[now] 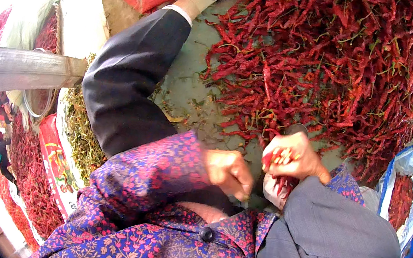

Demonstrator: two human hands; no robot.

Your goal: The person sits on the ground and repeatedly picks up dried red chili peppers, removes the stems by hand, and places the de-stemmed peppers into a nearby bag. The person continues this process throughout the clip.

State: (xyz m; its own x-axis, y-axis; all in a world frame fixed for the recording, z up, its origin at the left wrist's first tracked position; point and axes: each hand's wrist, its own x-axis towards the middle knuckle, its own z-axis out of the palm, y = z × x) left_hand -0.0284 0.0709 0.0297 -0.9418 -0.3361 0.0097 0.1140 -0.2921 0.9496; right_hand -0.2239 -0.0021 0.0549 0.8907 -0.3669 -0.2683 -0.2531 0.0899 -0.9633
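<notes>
My right hand (pixel 299 156) is closed around a bunch of dried red chili peppers (pixel 266 159), with pale stem ends showing between the fingers. More red peppers hang just below that hand. To its left, my left hand (pixel 228 173) is blurred, its fingers curled together; I see nothing clear in it. The two hands are apart. Beyond them spreads a large heap of dried red chili peppers (pixel 318 65), many with stems on, lying on a greenish-grey floor sheet (pixel 192 63). Loose stems and bits (pixel 201 112) litter the sheet near my leg.
My outstretched leg (pixel 132 67) borders the heap on the left. A metal post (pixel 24 71) and a sack of greenish stems (pixel 80 139) lie beyond it. At right stands a white-and-blue bag (pixel 389 182) holding peppers. Another person (pixel 1 155) is at far left, near more peppers.
</notes>
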